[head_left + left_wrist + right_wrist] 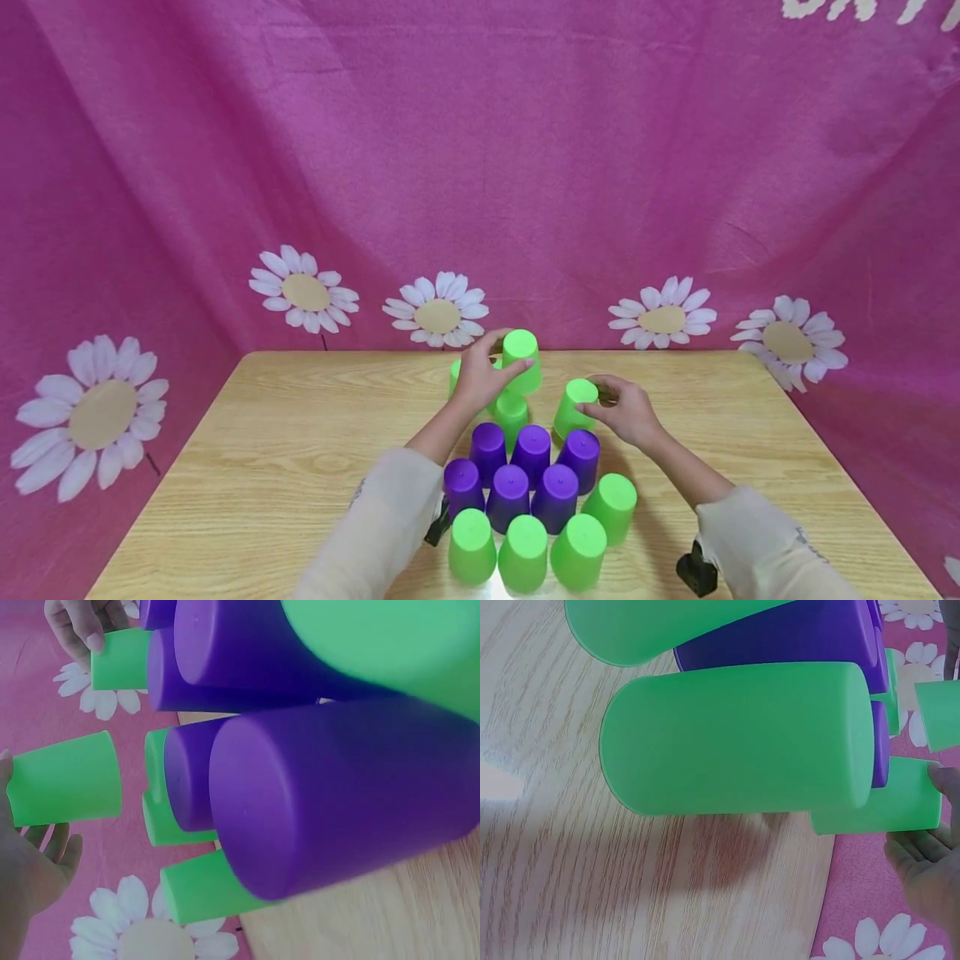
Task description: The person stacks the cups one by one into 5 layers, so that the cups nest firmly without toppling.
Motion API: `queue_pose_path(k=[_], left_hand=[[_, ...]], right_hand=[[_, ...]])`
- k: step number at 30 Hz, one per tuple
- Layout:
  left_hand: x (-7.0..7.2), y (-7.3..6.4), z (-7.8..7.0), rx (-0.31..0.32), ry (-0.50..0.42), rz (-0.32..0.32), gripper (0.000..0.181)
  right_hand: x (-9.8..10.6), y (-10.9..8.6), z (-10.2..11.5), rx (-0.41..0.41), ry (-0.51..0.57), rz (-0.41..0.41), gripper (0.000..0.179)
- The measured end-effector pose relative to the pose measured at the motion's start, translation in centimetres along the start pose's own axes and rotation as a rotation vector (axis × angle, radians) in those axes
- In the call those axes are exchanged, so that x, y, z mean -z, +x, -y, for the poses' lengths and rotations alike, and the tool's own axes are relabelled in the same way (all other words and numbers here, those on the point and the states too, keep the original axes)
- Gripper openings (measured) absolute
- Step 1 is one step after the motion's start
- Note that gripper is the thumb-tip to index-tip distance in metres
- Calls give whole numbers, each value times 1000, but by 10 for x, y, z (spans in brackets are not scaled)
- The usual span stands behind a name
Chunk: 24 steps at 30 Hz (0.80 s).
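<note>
In the head view my left hand (480, 377) holds an upside-down green cup (521, 360) between thumb and fingers, raised over other green cups (512, 418) at the back. To its right, my right hand (632, 412) grips another upside-down green cup (574, 410) by its side, near the back purple cups (531, 450). The left wrist view shows the left hand's cup (66, 780) apart from the cups standing beside it. In the right wrist view the thumb and fingers of the right hand (926, 874) lie around its cup (911, 799), partly hidden behind a nearer green cup (735, 739).
Several purple cups (510, 500) stand upside down in two rows mid-table. Before them are several green cups (523, 554), with one (611, 508) at the right end. The wooden table (300, 467) backs onto a pink cloth (555, 167) printed with daisies.
</note>
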State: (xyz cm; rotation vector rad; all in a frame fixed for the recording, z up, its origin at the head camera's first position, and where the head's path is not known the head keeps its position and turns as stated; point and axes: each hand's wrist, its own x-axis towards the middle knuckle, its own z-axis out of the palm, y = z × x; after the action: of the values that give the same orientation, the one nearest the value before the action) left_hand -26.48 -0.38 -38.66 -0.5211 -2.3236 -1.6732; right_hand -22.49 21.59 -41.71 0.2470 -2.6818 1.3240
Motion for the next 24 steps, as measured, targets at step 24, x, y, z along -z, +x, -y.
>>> queue_pose_path(k=[24], left_hand=[[-31,3,14,14,12,11,44]], right_hand=[[-1,0,-9,-5,27,-4,40]])
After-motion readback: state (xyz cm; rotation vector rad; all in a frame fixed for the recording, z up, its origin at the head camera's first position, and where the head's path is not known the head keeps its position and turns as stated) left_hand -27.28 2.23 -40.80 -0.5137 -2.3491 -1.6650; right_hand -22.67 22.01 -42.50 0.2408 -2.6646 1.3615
